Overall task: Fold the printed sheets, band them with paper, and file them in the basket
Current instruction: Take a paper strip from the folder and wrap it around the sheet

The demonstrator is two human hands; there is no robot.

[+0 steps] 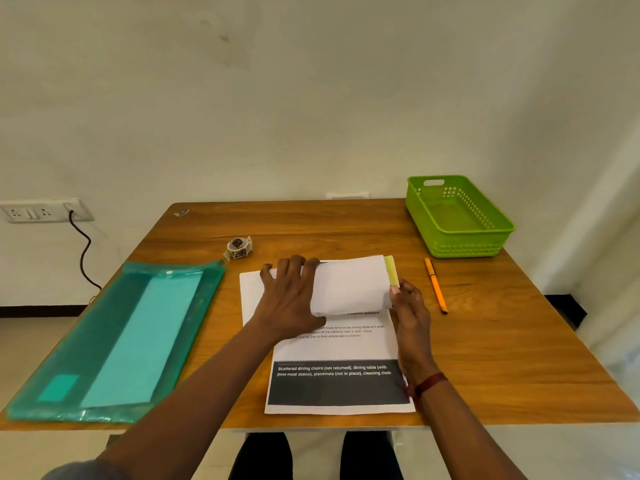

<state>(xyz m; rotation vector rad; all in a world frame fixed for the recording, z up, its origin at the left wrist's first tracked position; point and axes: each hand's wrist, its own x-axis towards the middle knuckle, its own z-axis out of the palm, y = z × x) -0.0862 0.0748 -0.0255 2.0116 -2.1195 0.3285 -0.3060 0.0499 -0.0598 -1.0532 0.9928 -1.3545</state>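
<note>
Honestly, left hand (291, 299) pressing flat on the folded sheet (349, 285) (it sits on the printed stack (332, 348) on the bench (485, 341)) is good, so the right hand (412, 317), pinching the yellow paper band (390, 270), should wrap it snug.

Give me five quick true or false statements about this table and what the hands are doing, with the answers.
1. The green basket holds folded sheets. False: nothing lies in it.
2. The left hand presses on the folded sheet. True.
3. The orange pen lies left of the printed sheets. False: it lies to their right.
4. The right hand holds the yellow-green strip at the folded sheet's right end. True.
5. The teal folder lies on the table's left side. True.
</note>
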